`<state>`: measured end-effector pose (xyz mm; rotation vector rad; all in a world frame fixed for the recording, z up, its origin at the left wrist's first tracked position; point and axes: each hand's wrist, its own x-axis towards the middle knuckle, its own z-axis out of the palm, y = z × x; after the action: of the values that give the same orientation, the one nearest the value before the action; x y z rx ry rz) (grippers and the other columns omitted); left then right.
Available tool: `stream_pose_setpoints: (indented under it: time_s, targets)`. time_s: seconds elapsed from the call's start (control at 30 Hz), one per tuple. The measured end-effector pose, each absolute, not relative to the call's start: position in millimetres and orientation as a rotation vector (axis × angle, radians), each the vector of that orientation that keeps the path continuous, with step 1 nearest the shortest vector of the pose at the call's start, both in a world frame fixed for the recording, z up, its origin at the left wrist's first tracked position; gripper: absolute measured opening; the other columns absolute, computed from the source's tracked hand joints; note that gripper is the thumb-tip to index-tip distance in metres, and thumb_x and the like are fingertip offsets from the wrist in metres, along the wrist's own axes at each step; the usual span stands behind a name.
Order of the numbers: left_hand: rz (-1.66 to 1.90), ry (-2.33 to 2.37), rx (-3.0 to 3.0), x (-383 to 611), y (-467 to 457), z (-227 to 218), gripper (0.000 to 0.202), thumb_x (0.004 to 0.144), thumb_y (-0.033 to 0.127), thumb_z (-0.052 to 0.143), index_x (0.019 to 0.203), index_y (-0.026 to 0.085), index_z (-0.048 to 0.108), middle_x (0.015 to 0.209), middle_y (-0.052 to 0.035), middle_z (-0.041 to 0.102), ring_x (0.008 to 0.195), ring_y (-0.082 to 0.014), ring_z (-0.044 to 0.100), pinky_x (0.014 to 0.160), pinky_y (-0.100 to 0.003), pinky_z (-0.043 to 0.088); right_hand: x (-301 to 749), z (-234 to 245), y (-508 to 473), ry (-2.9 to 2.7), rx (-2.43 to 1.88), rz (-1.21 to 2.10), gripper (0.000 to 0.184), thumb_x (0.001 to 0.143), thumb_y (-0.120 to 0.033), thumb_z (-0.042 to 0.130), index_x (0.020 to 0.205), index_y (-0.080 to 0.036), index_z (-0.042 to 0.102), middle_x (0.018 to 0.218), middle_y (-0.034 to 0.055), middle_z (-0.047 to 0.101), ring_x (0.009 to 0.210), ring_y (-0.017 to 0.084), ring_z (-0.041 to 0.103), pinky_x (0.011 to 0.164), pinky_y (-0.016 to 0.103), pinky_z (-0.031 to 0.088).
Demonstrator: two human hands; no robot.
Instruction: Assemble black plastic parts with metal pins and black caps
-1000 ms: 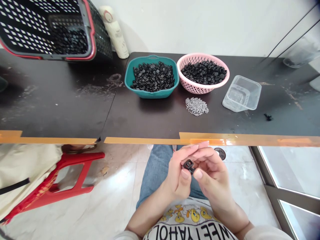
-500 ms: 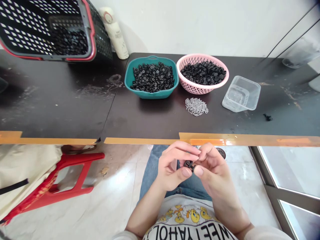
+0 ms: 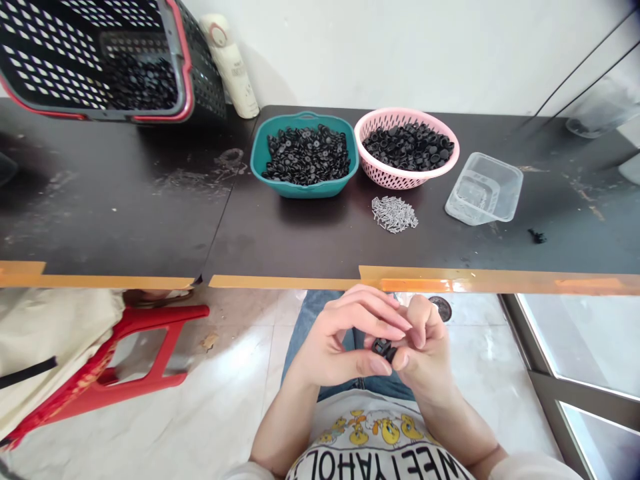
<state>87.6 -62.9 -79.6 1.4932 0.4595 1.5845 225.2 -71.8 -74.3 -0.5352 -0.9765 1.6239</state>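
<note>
Below the table edge, over my lap, both hands meet around a small black plastic part (image 3: 383, 347). My left hand (image 3: 345, 343) pinches it with thumb under and fingers curled over the top. My right hand (image 3: 425, 347) grips the same part from the right, its fingers bent and pressed against it. On the table beyond stand a teal tub (image 3: 260, 157) of flat black discs, a pink basket (image 3: 395, 177) of black caps and a small heap of metal pins (image 3: 394, 214).
An empty clear plastic container (image 3: 484, 188) sits right of the pins. A large black and red crate (image 3: 95, 60) of black parts stands back left, a white bottle (image 3: 231, 63) beside it. A red stool (image 3: 150, 347) and cream cloth lie at my lower left.
Both hands have drawn together and sunk slightly toward my lap; the fingers have closed tighter over the black part, which shows less than before.
</note>
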Motion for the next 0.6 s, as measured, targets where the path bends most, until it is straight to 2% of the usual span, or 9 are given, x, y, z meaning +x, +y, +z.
stream_pose_setpoints:
  time_s: [0.13,0.37,0.6]
  targets:
    - [1.525,0.47,1.577,80.0,-61.9,-75.5,0.024,0.087,0.041,0.078,0.104,0.025,0.074,0.099,-0.0052,0.079,0.103,-0.0201,0.071,0.104,-0.041,0.054,222.8,-76.9,-73.8,-0.976,-0.568,1.633,0.057,0.073,-0.037,0.092,0.066,-0.023,0.037,0.071,-0.0037,0.069,0.059,0.014,0.067,0.05,0.024,0.055]
    - [1.578,0.557,1.591,77.4,-64.1,-76.1,0.028,0.078,0.038,0.086,0.101,0.024,0.076,0.09,-0.0033,0.08,0.101,-0.0211,0.073,0.097,-0.038,0.057,212.8,-82.7,-76.0,-0.955,-0.456,1.627,0.06,0.082,-0.036,0.085,0.063,-0.02,0.03,0.073,-0.0041,0.069,0.06,0.012,0.066,0.053,0.022,0.056]
    - [1.589,0.527,1.53,79.6,-64.2,-78.3,0.031,0.078,0.039,0.085,0.104,0.024,0.077,0.092,-0.004,0.08,0.101,-0.02,0.072,0.096,-0.037,0.056,210.2,-85.9,-76.2,-0.937,-0.455,1.651,0.062,0.084,-0.035,0.082,0.062,-0.019,0.027,0.07,-0.0043,0.064,0.062,0.012,0.065,0.057,0.024,0.054]
